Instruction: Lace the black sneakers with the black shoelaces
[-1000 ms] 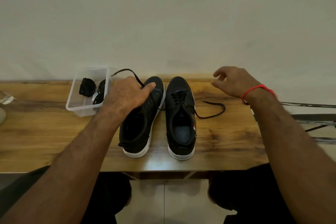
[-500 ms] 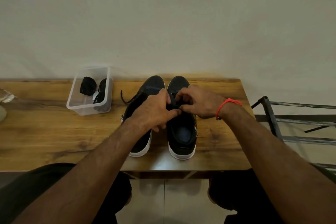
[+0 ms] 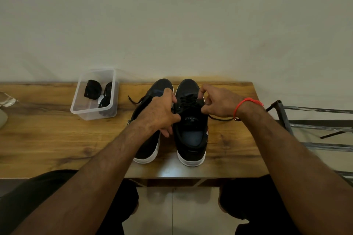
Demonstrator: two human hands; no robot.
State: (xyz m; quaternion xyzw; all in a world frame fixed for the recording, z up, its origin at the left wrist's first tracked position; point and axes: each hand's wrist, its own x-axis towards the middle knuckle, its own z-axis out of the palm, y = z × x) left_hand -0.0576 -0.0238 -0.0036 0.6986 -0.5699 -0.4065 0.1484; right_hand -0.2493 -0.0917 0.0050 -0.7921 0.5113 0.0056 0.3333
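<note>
Wooden bench (image 3: 47, 139), both hands now parted on the right sneaker (image 3: 192, 129)! Left hand (image 3: 162, 112) grips its side; right hand (image 3: 217, 103) pinches the shoelace (image 3: 188, 102).

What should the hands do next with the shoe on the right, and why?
Probably pull the lace ends snug. Both the left hand and the right hand pinch the shoelace over the right sneaker, whose lace already crosses several eyelets, while a loose end trails on the table.
</note>
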